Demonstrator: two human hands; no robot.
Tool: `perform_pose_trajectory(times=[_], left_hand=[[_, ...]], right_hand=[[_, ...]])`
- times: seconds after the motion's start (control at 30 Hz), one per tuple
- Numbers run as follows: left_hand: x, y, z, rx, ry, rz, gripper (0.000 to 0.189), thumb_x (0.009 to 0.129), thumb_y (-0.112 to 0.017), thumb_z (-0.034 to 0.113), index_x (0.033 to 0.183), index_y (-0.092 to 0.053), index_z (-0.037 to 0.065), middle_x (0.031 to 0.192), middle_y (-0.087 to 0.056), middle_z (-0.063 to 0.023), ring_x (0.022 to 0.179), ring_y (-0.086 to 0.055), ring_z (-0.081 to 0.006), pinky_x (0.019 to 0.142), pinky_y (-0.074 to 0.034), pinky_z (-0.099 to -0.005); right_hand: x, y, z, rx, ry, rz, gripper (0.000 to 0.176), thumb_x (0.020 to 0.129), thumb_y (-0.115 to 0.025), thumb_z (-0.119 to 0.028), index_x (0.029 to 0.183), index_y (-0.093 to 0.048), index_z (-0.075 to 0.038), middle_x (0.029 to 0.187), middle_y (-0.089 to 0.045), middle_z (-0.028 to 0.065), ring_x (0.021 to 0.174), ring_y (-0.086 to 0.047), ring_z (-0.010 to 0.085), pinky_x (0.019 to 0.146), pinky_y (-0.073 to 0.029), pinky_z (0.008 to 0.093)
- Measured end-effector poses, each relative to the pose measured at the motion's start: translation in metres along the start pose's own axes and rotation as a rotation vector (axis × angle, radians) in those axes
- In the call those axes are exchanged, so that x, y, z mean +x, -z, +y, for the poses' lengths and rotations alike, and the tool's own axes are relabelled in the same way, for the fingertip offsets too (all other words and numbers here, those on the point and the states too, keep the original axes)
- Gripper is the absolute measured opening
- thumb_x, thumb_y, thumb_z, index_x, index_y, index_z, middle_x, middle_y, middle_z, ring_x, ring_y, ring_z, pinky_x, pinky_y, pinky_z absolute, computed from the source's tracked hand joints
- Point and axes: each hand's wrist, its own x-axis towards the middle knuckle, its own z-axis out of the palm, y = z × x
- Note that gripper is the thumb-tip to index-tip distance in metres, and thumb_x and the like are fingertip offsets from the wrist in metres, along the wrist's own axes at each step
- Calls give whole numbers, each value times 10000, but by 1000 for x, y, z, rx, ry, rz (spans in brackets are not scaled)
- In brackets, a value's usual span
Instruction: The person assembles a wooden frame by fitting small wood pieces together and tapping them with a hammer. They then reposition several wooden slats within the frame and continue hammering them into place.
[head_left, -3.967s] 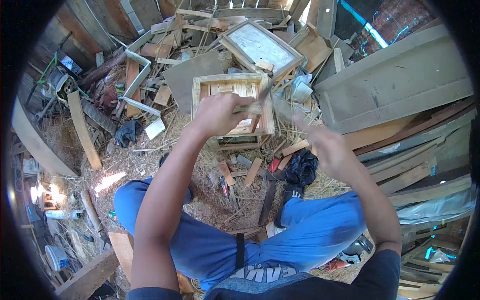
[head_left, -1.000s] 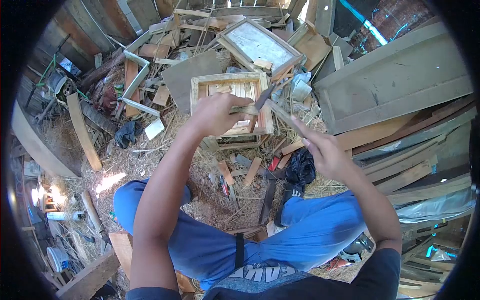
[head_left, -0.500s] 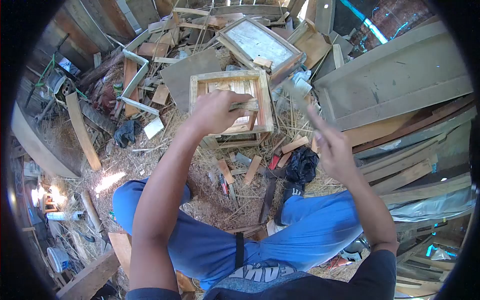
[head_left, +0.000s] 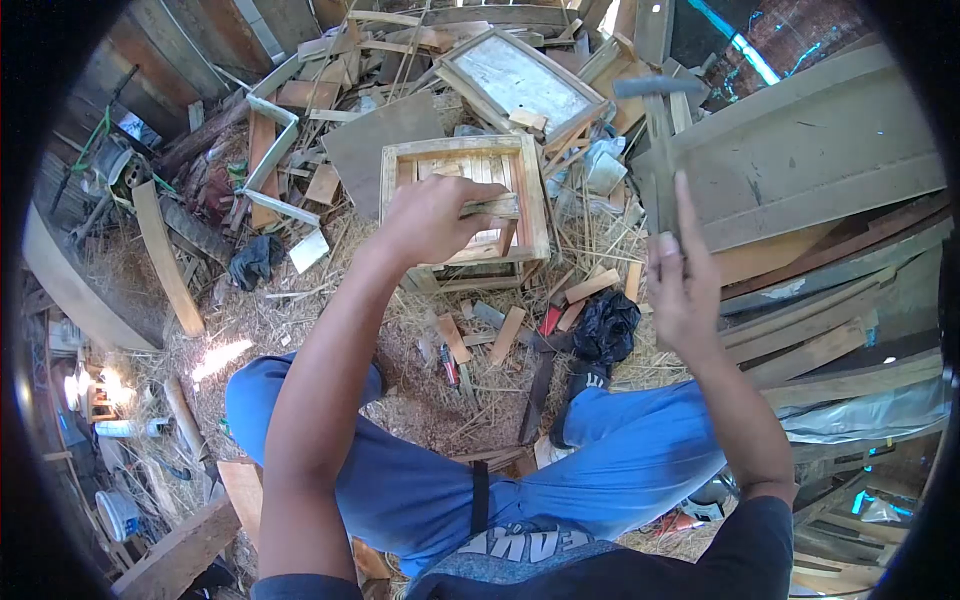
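My right hand [head_left: 684,295] is closed round the handle of a hammer [head_left: 661,165], its forefinger stretched along the wood. The hammer stands raised to the right, head uppermost and blurred. My left hand [head_left: 432,222] is closed on a short wooden piece [head_left: 495,208] with a second piece going down from its right end. Hand and piece are over the opening of a wooden box frame [head_left: 460,147], which rests on the littered ground and shows slats inside. The left fingertips are partly hidden behind the hand.
Offcuts [head_left: 508,335], a hand saw [head_left: 537,390] and a black plastic bag [head_left: 606,328] lie before my feet. Behind the box stands a framed panel [head_left: 520,85] among scrap wood. A large board [head_left: 790,160] leans at the right.
The hammer has swung up and away from the box, from low beside it to upright at the right. My left hand keeps its place on the wooden piece.
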Motion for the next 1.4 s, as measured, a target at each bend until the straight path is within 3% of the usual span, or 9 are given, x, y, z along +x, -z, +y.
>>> perform_pose_trajectory(times=[0.07, 0.33, 0.47, 0.53, 0.67, 0.8, 1.0, 1.27, 1.4], left_hand=[[1, -1, -1, -9, -21, 32, 422, 890, -737, 364, 1294, -705, 249, 1153, -735, -121, 1079, -680, -351, 885, -531, -482], [1, -1, -1, -22, -10, 10, 415, 884, -747, 393, 1272, -718, 252, 1164, -734, -119, 1080, -681, -347, 892, -531, -471], [2, -1, -4, -37, -21, 14, 417, 884, -745, 394, 1275, -714, 251, 1152, -736, -117, 1069, -686, -345, 882, -534, -471], [3, 1, -2, -32, -19, 17, 416, 886, -743, 391, 1276, -713, 250, 1145, -737, -119, 1063, -686, -349, 878, -535, -474], [1, -2, -3, -30, -34, 42, 409, 887, -739, 384, 1272, -714, 248, 1128, -740, -124, 1046, -689, -355, 871, -538, -477], [1, 2, 2, -17, -11, 19, 407, 888, -738, 372, 1272, -715, 239, 1125, -741, -125, 1043, -689, -357, 876, -537, -475], [1, -2, -2, -51, -13, 29, 428, 883, -745, 357, 1287, -708, 224, 1140, -742, -118, 1047, -690, -354, 886, -531, -467], [2, 0, -2, -38, -14, 9, 422, 889, -735, 364, 1287, -703, 225, 1135, -739, -120, 1070, -678, -359, 884, -527, -475], [2, -4, -5, -25, -16, 12, 424, 895, -726, 375, 1290, -698, 223, 1141, -733, -121, 1081, -674, -351, 877, -526, -477]], right_hand=[[9, -5, 50, -326, 803, -105, 548, 1018, -463, 27, 1559, -413, -45, 1329, -667, 219, 886, -666, 184, 806, -519, 289], [1, 3, -4, -125, 223, -64, 526, 1049, -428, -26, 1573, -386, -37, 1360, -651, 201, 771, -526, 80, 709, -487, 243], [8, -1, 30, -305, 651, -169, 635, 948, -493, 99, 1555, -417, -67, 1387, -611, 250, 1230, -633, 402, 995, -502, 385], [2, 2, 22, -326, 376, -405, 562, 1014, -495, -7, 1565, -394, -55, 1352, -631, 280, 1269, -625, 379, 1036, -480, 443], [-3, 4, -13, -159, -6, 7, 532, 1007, -489, 19, 1532, -463, -69, 1269, -665, 290, 1102, -690, 383, 965, -514, 411], [9, -7, 30, -310, 720, -172, 502, 1041, -460, -20, 1540, -462, -75, 979, -719, 151, 760, -591, 194, 752, -518, 345], [4, 7, -9, -289, 400, -97, 595, 960, -474, 70, 1542, -440, -49, 1298, -653, 255, 897, -716, 307, 829, -541, 349], [2, -2, 17, -363, 433, -376, 608, 936, -505, 86, 1531, -453, -29, 1256, -685, 218, 873, -695, 316, 835, -528, 346], [-5, 1, 10, -256, 461, -18, 668, 916, -534, 93, 1551, -443, -97, 1062, -688, 241, 892, -689, 383, 828, -534, 385]])
